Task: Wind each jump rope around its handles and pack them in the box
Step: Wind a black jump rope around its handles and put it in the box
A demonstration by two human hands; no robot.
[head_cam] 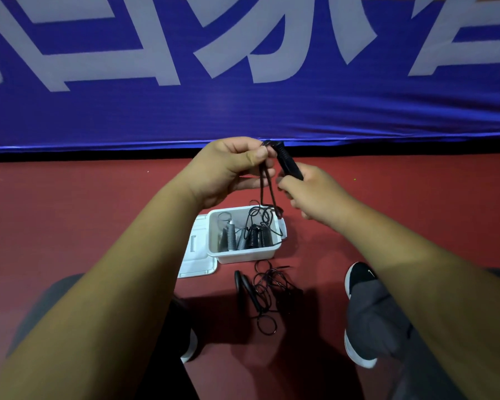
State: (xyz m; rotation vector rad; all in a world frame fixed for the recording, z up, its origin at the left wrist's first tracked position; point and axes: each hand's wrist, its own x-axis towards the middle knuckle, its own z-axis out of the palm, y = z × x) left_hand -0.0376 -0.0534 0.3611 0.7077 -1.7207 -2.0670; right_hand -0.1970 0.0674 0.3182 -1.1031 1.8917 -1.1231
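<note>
Jump rope (267,194), thin black cord with a black ribbed handle, is up in the air between both hands, so let's set the stage around it. Behind runs a wide blue fabric banner (243,111) with white lettering, and below it lies the red sports floor (98,212). On that floor sits the white rectangular plastic box (243,256), its hinged lid (195,255) flopped open to the left, with grey and black wound bundles inside. The box lies straight below the hands and a touch nearer the person. Just in front of it, between 2 black-and-white shoes (361,277), a second rope (269,295) sprawls loose and unwound. Now the hands: the right hand (315,194) is fisted round the lower end of the handle (286,161), whose long axis tilts up and away to the left. Whether 1 or 2 handles sit in that fist I cannot tell. The left hand (231,168) pinches the cord right beside the handle's top, and from there the strands drop into the box. My read: the left hand is nearer the slack, so it does the wrapping.
</note>
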